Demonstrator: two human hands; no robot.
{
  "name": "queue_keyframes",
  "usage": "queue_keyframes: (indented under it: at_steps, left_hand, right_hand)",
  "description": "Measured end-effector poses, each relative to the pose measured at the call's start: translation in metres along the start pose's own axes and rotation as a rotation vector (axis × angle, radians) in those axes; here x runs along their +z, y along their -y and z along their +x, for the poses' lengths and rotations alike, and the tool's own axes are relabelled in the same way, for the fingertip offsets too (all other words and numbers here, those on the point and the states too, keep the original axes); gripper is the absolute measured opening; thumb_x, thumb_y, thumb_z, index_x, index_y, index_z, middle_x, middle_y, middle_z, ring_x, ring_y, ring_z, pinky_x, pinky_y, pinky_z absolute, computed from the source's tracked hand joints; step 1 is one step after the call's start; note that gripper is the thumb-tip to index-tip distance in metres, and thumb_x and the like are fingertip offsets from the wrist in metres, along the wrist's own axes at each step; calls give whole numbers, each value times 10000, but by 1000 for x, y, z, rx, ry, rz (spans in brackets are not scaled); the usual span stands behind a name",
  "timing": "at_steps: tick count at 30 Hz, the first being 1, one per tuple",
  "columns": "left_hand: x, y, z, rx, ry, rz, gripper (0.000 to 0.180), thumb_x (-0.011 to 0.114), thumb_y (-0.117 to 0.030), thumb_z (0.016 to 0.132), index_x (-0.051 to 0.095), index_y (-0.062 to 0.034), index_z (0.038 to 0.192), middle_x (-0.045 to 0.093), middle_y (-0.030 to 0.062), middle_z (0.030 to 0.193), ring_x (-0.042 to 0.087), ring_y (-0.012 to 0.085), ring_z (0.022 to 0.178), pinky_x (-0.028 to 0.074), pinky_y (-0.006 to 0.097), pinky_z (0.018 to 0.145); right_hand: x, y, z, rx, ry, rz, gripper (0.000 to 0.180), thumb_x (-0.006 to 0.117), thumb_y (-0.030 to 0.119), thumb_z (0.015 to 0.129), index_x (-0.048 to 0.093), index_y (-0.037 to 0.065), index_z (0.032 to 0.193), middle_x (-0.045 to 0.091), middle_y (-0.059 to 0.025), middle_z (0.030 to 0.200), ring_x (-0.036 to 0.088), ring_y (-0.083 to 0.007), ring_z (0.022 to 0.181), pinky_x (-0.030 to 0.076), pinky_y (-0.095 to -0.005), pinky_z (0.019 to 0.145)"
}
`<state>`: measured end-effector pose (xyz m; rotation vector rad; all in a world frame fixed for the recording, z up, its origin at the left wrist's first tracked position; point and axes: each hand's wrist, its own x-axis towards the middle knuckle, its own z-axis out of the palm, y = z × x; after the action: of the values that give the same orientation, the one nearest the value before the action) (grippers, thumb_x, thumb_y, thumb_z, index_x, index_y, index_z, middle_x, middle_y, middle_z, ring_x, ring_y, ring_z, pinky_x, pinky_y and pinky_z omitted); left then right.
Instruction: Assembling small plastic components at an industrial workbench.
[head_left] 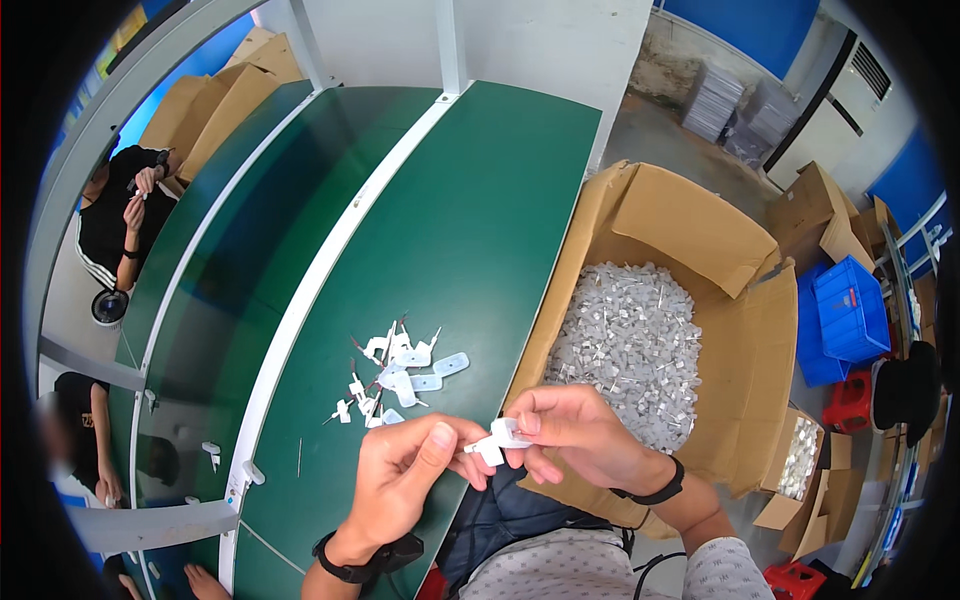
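My left hand (pixel 398 482) and my right hand (pixel 578 432) meet in front of me at the table's near right edge. Pinched in my left fingers is a small white plastic piece (pixel 487 452). My right thumb and fingers grip a paler white plastic cap (pixel 509 433), which touches that piece; whether the two are joined I cannot tell. Beyond my left hand lies a loose pile of small white plastic parts (pixel 375 347) with thin dark leads. Several translucent flat covers (pixel 452 364) are mixed into it.
A large open carton (pixel 745 370) full of small greyish-white parts (pixel 630 340) stands right of the green table (pixel 470 220). A white rail (pixel 300 310) divides the tabletop. Co-workers sit across at the left, one with hands (pixel 140 195) raised. Blue crates (pixel 850 310) stand far right.
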<state>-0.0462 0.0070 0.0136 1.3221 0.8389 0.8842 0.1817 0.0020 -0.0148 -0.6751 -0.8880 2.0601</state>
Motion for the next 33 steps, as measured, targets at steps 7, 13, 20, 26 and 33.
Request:
queue_keyframes:
  at_steps: [7, 13, 20, 26, 33]
  left_hand:
    - [-4, 3, 2, -162, 45, -237, 140, 634, -20, 990, 670, 106, 1039, 715, 151, 875, 702, 191, 702, 584, 293, 655]
    - [13, 2, 6, 257, -261, 354, 103, 735, 81, 828, 733, 22, 912, 720, 111, 853, 697, 177, 734, 580, 285, 656]
    - [12, 6, 7, 443, -247, 636, 124, 733, 92, 790, 736, 10, 882, 717, 113, 811, 694, 206, 700, 537, 302, 606]
    - [11, 10, 4, 414, -253, 526, 103, 715, 94, 797, 727, 17, 864, 714, 116, 805, 679, 206, 679, 522, 297, 603]
    - [9, 16, 3, 436, -228, 452, 33, 724, 47, 824, 702, 24, 836, 706, 112, 779, 651, 193, 642, 494, 275, 582]
  right_hand:
    - [7, 4, -1, -11, -27, -83, 353, 582, 256, 1050, 610, -74, 1172, 691, -145, 932, 585, -110, 567, 481, -269, 585]
    - [10, -8, -1, -150, -135, -154, 334, 650, 174, 1012, 609, -71, 1235, 688, -98, 957, 610, -75, 631, 460, -195, 583]
    - [3, -17, 5, -456, -203, -573, 357, 797, 90, 875, 709, 6, 1211, 682, -89, 1065, 650, -63, 682, 493, -203, 632]
    - [7, -12, 7, -761, -198, -864, 451, 860, 168, 802, 729, 55, 1218, 689, -93, 1083, 695, -91, 691, 535, -232, 611]
    - [1, -5, 11, -1008, -184, -1167, 398, 883, 223, 743, 770, 83, 1099, 726, -57, 994, 689, -109, 653, 523, -242, 539]
